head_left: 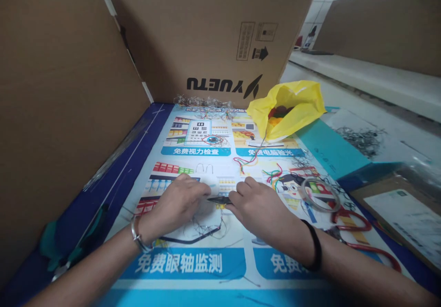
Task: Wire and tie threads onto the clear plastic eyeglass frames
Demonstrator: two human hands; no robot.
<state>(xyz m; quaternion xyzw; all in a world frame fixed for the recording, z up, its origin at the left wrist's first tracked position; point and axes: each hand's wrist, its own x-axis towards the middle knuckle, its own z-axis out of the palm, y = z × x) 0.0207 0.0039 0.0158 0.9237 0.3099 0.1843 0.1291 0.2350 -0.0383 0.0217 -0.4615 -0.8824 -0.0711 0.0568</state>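
Note:
My right hand (257, 208) is closed around a dark tool with pointed jaws (219, 200), like small pliers, whose handles my fingers hide. Its tip points left and reaches to the fingertips of my left hand (181, 203). The left fingers are pinched together, and what lies between them is too small to make out. Thin wires (206, 228) lie in a loose tangle just below both hands, on the printed poster sheet (237, 178). Farther up, red and green threads (246, 161) trail out of a yellow bag (292, 100).
Red-handled scissors (356, 226) and a roll of clear tape (320, 196) lie at the right. Teal-handled scissors (77, 252) and straight wires (115, 160) are at the left. Cardboard walls (206, 36) stand behind and left. A wire heap (360, 139) sits beyond the blue box flap (339, 148).

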